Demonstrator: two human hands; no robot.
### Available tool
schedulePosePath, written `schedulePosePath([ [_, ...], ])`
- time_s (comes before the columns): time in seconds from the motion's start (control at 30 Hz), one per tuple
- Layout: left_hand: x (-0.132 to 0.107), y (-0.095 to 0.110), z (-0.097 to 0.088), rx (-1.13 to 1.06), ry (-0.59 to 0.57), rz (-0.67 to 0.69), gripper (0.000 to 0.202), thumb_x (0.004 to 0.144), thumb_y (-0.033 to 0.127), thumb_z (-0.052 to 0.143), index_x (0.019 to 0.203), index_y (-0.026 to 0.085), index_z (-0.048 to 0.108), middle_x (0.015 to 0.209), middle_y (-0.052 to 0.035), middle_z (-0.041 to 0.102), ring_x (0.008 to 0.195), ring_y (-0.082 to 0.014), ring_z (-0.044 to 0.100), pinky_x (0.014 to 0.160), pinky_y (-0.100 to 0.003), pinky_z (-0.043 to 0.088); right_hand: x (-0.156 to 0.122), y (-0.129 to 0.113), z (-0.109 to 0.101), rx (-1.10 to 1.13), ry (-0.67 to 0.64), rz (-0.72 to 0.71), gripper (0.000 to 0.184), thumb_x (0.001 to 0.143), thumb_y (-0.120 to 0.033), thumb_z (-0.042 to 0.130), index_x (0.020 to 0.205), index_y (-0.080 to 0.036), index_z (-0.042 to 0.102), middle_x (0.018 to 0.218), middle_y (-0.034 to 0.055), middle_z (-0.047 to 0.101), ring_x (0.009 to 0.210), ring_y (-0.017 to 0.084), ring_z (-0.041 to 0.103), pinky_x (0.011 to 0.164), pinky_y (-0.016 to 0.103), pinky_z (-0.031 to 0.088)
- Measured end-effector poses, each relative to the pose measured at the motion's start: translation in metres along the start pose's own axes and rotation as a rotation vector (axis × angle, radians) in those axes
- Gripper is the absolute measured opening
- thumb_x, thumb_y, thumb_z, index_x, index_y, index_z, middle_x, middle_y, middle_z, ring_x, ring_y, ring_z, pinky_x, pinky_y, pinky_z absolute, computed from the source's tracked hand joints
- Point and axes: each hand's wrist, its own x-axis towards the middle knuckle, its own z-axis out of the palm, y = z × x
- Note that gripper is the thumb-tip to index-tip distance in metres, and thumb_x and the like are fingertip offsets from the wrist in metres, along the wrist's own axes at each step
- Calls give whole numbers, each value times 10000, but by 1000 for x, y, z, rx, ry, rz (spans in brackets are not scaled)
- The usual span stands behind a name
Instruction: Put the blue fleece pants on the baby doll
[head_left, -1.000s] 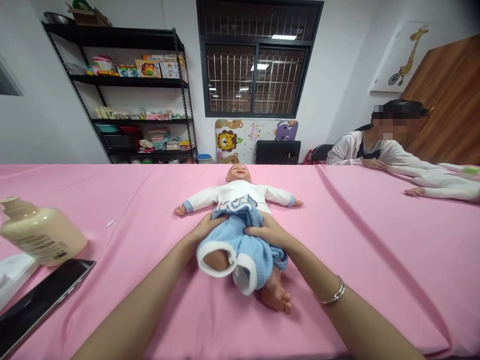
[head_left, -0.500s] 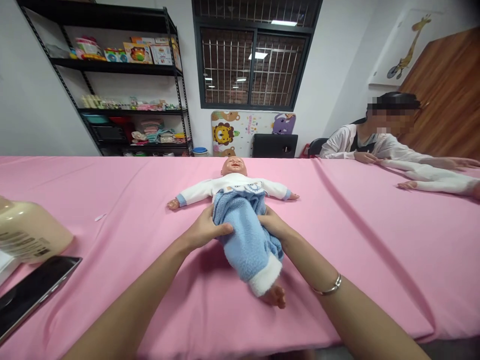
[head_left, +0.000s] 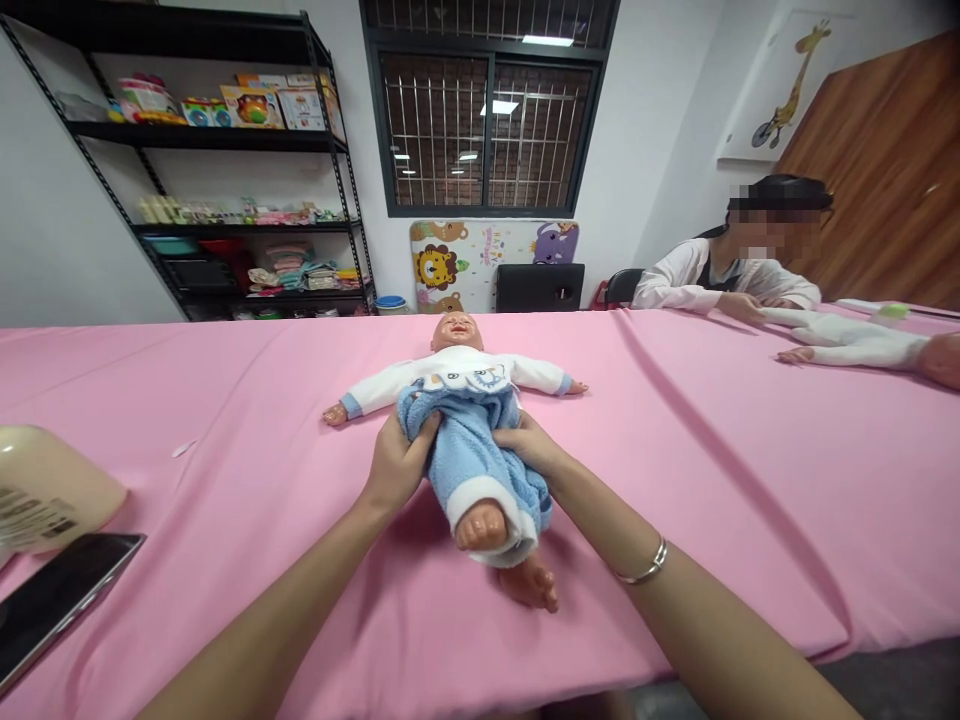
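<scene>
Evidently, left hand (head_left: 396,460) and right hand (head_left: 534,447) clamped fuzzy blue trousers (head_left: 465,455) — likely soft, light, best held by the waistband (head_left: 469,400).

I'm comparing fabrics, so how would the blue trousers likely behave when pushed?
The blue trousers look floppy, bunching in folds between the left hand and right hand. Their fuzzy surface probably isn't slippery. The white cuff around one foot may drag.
</scene>
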Motion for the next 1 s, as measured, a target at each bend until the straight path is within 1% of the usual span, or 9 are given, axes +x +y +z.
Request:
schedulePosePath([
  [0.2, 11, -10, -2, -83, 86, -78, 405, 728, 407, 615, 1020, 129, 581, 1014, -73, 640, 990, -238, 567, 903, -339, 445, -2, -3, 0, -152, -61, -85, 424, 540, -154, 669, 957, -164, 594, 875, 8, 662, 857, 197, 603, 827, 348, 491],
  [0.33, 18, -24, -11, -4, 31, -150, 326, 683, 378, 617, 893, 129, 604, 892, -60, 649, 884, -230, 575, 800, -321, 464, -3, -6, 1, -138, -116, -117, 479, 565, -174, 682, 1030, -175, 572, 971, 12, 647, 938, 197, 587, 870, 345, 479],
  [0.43, 21, -32, -20, 182, -53, -191, 269, 680, 334, 584, 868, 142, 576, 844, -34, 627, 789, -200, 562, 714, -297, 446, -3, -5, 2, -120, -132, -123, 506, 563, -174, 698, 1051, -180, 563, 1001, 16, 638, 972, 204, 577, 903, 360, 463],
  [0.53, 25, -29, -28, 524, 70, -218, 211, 660, 312, 598, 779, 162, 508, 681, 10, 558, 642, -166, 515, 607, -268, 388, -3, -5, 3, -68, -119, -106, 523, 557, -176, 715, 1056, -194, 557, 1006, 14, 635, 982, 210, 575, 926, 379, 451],
  [0.6, 26, -21, -31, 594, 72, -230, 226, 686, 344, 591, 644, 173, 449, 545, 29, 480, 546, -146, 475, 555, -254, 351, -4, -5, 4, -10, -117, -67, 516, 559, -178, 720, 1047, -194, 553, 997, 20, 636, 968, 211, 581, 919, 388, 456],
  [0.7, 22, -6, -28, 277, -172, -416, 410, 768, 533, 502, 597, 161, 475, 516, 4, 499, 498, -142, 486, 502, -247, 358, -5, -5, 4, 57, -130, -41, 498, 581, -187, 711, 1051, -179, 545, 1013, 44, 631, 960, 215, 587, 909, 395, 462],
  [0.8, 14, 7, -20, -78, -354, -569, 548, 755, 668, 474, 817, 138, 596, 726, -54, 626, 658, -186, 591, 581, -277, 456, -4, -1, 4, 17, -165, -98, 522, 613, -210, 696, 1104, -188, 520, 1073, 53, 613, 996, 218, 576, 923, 390, 451],
  [0.9, 7, 12, -14, -236, -428, -545, 505, 740, 553, 612, 1028, 139, 591, 927, -86, 656, 892, -229, 612, 790, -317, 485, -4, 1, 6, -189, -248, -196, 529, 649, -223, 675, 1147, -203, 499, 1108, 42, 598, 1019, 210, 559, 909, 364, 449],
  [1.0, 6, 10, -11, -315, -368, -562, 528, 702, 359, 706, 1153, 148, 532, 983, -88, 655, 962, -237, 605, 849, -327, 480, -4, -3, 7, -497, -238, -391, 336, 710, -204, 576, 1044, -173, 557, 1018, 37, 618, 959, 197, 558, 879, 345, 434],
])
